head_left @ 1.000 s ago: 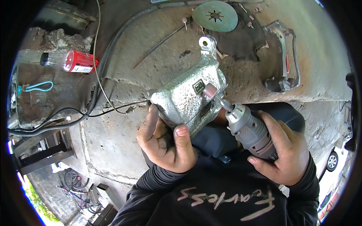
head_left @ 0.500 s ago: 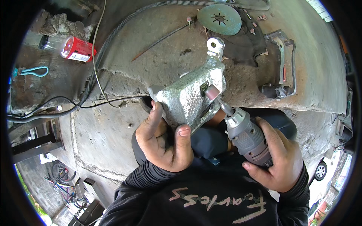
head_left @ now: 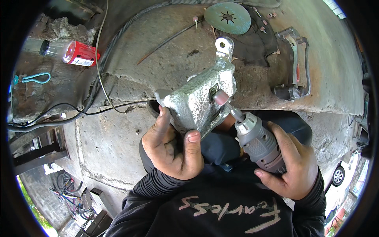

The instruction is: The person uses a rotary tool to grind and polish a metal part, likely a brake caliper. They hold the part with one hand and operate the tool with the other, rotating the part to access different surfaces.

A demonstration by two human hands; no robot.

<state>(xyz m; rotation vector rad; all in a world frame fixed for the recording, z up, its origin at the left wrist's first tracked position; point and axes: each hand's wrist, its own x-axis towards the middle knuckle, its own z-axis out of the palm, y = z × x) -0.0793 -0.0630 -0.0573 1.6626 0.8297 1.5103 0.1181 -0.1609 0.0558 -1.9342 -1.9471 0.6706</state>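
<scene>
A shiny silver metal casting (head_left: pixel 195 98) with an eyelet lug at its far end is tilted up over my lap. My left hand (head_left: pixel 173 152) grips its near left end, thumb on the near edge and fingers partly hidden behind it. In my right hand (head_left: pixel 292 166) is a grey die grinder (head_left: pixel 260 142), my fingers wrapped round its body. A pinkish cylindrical grinding stone (head_left: pixel 220 97) on its shaft meets the casting's face beside a small raised square mark. Whether the stone is spinning I cannot tell.
On the concrete ledge lie a round greenish disc (head_left: pixel 227 18), a thin rod (head_left: pixel 167 42), several small grinding stones and a hacksaw-like metal frame (head_left: pixel 295 63). A red-labelled bottle (head_left: pixel 81 53) and a ribbed hose (head_left: pixel 103 59) are at left. A bicycle (head_left: pixel 69 183) stands lower left.
The grinding stone has shifted slightly left and down across the casting's face, uncovering more of the raised square mark. Both hands keep their holds.
</scene>
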